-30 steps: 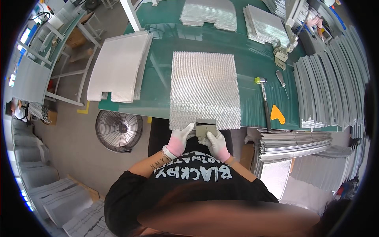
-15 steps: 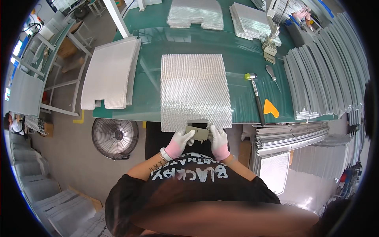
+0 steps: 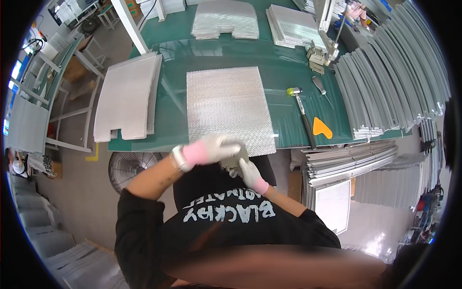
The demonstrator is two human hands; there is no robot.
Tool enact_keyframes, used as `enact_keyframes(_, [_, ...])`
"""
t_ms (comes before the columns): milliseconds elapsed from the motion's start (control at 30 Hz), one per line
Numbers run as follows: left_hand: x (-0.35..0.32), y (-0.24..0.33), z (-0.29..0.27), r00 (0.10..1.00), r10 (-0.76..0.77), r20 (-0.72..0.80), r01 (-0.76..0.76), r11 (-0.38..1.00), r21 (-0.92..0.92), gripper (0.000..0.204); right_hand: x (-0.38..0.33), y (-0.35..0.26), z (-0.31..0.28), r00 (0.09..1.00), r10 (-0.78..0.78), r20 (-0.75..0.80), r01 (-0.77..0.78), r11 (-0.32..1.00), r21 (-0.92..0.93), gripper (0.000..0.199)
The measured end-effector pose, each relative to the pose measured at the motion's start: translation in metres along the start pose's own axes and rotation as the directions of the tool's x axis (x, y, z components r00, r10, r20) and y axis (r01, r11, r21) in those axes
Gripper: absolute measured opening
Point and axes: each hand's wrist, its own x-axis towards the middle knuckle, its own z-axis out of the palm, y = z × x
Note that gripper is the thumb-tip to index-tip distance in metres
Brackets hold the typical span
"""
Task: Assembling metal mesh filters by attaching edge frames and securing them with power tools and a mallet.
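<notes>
A small olive-grey plate (image 3: 244,153) is tilted between my gloved hands, close to my body at the table's front edge. My right hand (image 3: 251,176), in a white glove with a pink cuff, is closed on its lower side. My left hand (image 3: 208,148) lies across the plate's upper left side; motion smears its fingers, so their grip is unclear. Right in front, a silvery mesh sheet (image 3: 226,103) lies flat on the green table, its near edge partly covered by my left hand.
Mesh sheets (image 3: 126,96) are stacked at left, with further stacks (image 3: 225,18) at the back. A mallet (image 3: 303,113), a screwdriver (image 3: 321,89) and an orange scraper (image 3: 321,128) lie at right, beside a long row of grey panels (image 3: 385,82). A floor fan (image 3: 126,169) stands below left.
The small plate has been turned from lying flat to tilted. My left hand has swung up and over it, and the right hand has shifted left and lower. The view has moved slightly.
</notes>
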Motion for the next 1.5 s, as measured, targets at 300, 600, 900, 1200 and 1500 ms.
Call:
enact_keyframes(300, [0.069, -0.009, 0.070, 0.907, 0.389, -0.164, -0.035, 0.457, 0.889, 0.065, -0.016, 0.027, -0.036, 0.672, -0.342, -0.657, 0.394, 0.916, -0.074, 0.035])
enact_keyframes(600, [0.062, -0.009, 0.077, 0.888, 0.406, -0.214, -0.026, 0.509, 0.861, 0.062, -0.021, 0.004, -0.046, 0.826, -0.087, -0.557, 0.228, 0.955, 0.188, 0.018])
enact_keyframes(900, [0.058, -0.014, 0.073, 0.893, 0.401, -0.205, -0.011, 0.476, 0.880, 0.061, -0.012, 0.006, -0.038, 0.841, -0.103, -0.530, 0.234, 0.954, 0.185, 0.024])
enact_keyframes(1200, [0.056, -0.014, 0.084, 0.875, 0.433, -0.217, -0.012, 0.467, 0.884, 0.058, -0.007, 0.022, -0.031, 0.719, -0.134, -0.682, 0.307, 0.942, 0.139, 0.029])
enact_keyframes(1500, [0.070, -0.018, 0.043, 0.909, 0.374, -0.186, 0.018, 0.409, 0.912, 0.057, 0.000, -0.019, -0.035, 0.948, 0.220, -0.231, -0.186, 0.969, 0.162, 0.045])
